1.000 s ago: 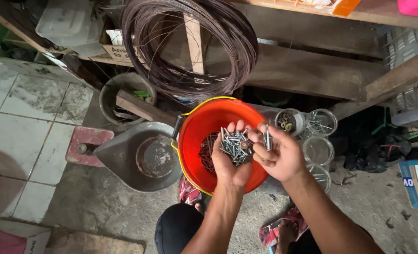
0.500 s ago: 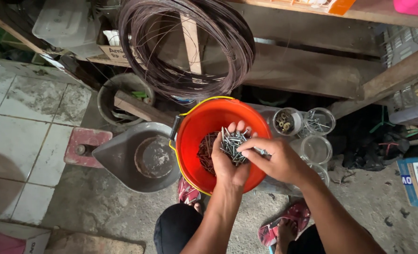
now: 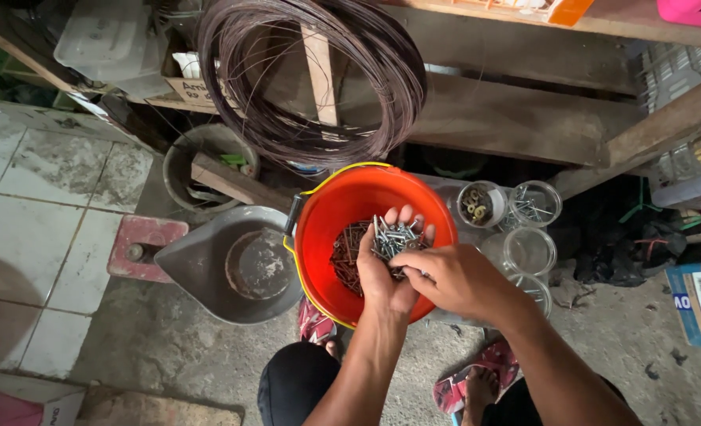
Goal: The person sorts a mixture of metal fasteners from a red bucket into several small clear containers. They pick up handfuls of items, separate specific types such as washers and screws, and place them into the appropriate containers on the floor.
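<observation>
Two hands over orange bucket (image 3: 343, 213): left hand (image 3: 382, 272) cupped, holding screws (image 3: 394, 241); right hand (image 3: 457, 276) picking among them, fingertips hidden. Sorting step; jars (image 3: 524, 252) right.

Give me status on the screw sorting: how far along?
Done: two jars already hold some hardware. In hand: left hand cups a pile of screws over the orange bucket; right hand picks at it. Left: rusty pieces in the bucket, two jars look empty.
</observation>
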